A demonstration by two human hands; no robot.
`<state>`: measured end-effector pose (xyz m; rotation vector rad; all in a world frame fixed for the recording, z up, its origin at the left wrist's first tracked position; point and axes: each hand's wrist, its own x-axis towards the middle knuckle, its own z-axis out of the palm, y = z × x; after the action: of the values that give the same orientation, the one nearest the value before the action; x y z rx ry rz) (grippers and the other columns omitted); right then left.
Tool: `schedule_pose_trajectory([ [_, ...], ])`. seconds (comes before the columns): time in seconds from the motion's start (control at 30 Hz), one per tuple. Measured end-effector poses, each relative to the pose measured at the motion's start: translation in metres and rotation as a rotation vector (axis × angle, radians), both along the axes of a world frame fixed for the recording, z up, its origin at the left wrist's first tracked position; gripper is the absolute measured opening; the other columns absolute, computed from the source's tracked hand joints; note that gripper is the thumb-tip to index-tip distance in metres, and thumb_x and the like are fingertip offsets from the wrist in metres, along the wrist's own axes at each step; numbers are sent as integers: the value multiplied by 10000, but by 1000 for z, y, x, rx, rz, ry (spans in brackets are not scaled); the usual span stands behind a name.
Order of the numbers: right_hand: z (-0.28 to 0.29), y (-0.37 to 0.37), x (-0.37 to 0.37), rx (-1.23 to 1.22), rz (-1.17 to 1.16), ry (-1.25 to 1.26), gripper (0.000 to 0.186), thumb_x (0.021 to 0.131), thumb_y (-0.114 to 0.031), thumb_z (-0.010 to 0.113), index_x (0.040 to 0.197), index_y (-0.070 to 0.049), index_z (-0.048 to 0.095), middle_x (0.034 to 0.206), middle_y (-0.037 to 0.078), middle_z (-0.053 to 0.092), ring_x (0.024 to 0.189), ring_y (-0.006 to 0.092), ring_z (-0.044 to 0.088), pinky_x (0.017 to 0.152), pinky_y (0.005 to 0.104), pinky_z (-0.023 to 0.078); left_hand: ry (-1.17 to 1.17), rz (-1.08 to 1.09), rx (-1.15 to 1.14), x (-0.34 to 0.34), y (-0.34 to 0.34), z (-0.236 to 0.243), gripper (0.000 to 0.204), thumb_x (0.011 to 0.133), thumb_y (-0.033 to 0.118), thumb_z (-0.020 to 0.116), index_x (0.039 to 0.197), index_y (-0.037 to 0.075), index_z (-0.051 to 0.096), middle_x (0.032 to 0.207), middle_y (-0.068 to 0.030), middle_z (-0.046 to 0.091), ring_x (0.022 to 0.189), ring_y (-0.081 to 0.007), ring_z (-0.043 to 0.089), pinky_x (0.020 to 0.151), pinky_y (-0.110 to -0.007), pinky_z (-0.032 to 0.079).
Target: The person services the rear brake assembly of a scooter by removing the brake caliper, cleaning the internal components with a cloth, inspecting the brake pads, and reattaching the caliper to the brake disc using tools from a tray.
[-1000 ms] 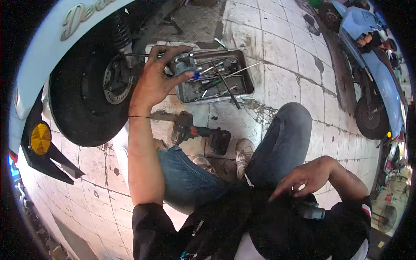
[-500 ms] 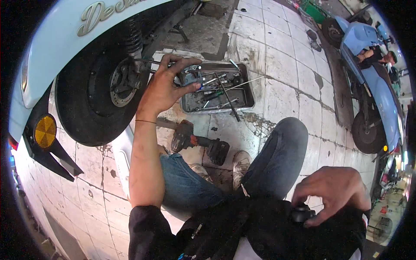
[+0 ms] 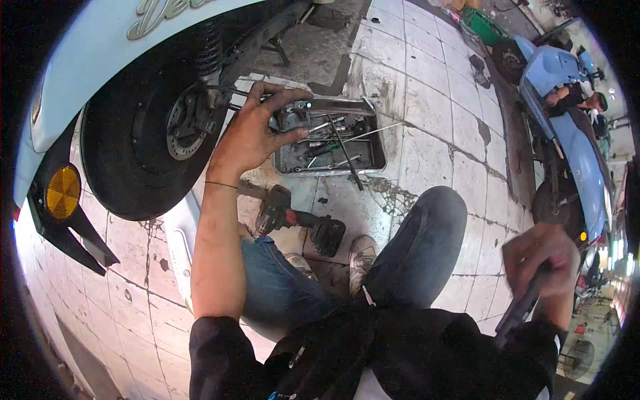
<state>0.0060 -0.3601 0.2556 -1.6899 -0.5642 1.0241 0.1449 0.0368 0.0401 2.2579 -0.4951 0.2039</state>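
My left hand (image 3: 248, 137) is closed round a grey metal part (image 3: 288, 119), which looks like a brake caliper, beside the wheel (image 3: 150, 137) of a pale-blue scooter (image 3: 87, 60). A brake disc (image 3: 185, 127) sits at the wheel's hub. My right hand (image 3: 541, 261), smeared by motion, is raised at the lower right. From its fingers a dark elongated thing (image 3: 521, 310) slants down toward my black shirt; its kind does not show. Just past the left hand stands a metal tray (image 3: 382, 157) of spanners, sockets and screwdrivers.
A cordless impact driver (image 3: 300, 220) lies on the tiles between my left forearm and my shoes. One long thin rod (image 3: 345, 153) pokes over the tray's near edge. Another blue scooter (image 3: 577, 157), with a person beside it, stands at the right. A green container (image 3: 485, 25) is farther back.
My right hand has moved up and to the right, away from my lap, with the dark thing in it. The left hand keeps its hold on the metal part. The view has shifted slightly.
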Motion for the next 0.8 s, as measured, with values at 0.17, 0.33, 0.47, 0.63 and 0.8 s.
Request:
schedule_pose_trajectory([
  [0.17,-10,75,13,-530,858,374,403,988,-400,583,1233,-86,644,810,159,708,747,370,689,696,453,554,-23,13,25,0,8,-6,572,767,269,854,1300,289,647,1285,-84,530,1179,-310,621,1003,-439,543],
  [0.33,-39,103,-16,-713,999,-12,276,907,-245,565,1038,-30,676,793,211,708,756,443,698,656,518,574,1,13,4,-2,9,-4,576,760,282,855,1299,301,651,1291,-88,532,1177,-312,625,1016,-439,539],
  [0.47,-51,115,-45,-800,1000,-233,235,826,-215,600,768,-20,717,752,209,717,727,372,732,606,514,574,11,8,21,1,2,-2,590,750,296,857,1302,317,651,1290,-99,533,1174,-312,627,1022,-439,540],
  [0.63,-68,126,-52,-764,1002,-351,204,814,-195,621,719,-18,660,717,177,693,675,320,735,579,497,572,31,6,12,1,1,-2,585,757,285,854,1305,314,652,1289,-110,533,1178,-322,623,1020,-445,536],
  [0.8,-71,125,-57,-911,889,-478,219,800,-183,669,761,32,688,942,243,686,723,347,747,559,497,585,-17,-5,15,1,8,-9,578,755,272,857,1297,295,660,1301,-115,534,1161,-328,634,1014,-441,540],
])
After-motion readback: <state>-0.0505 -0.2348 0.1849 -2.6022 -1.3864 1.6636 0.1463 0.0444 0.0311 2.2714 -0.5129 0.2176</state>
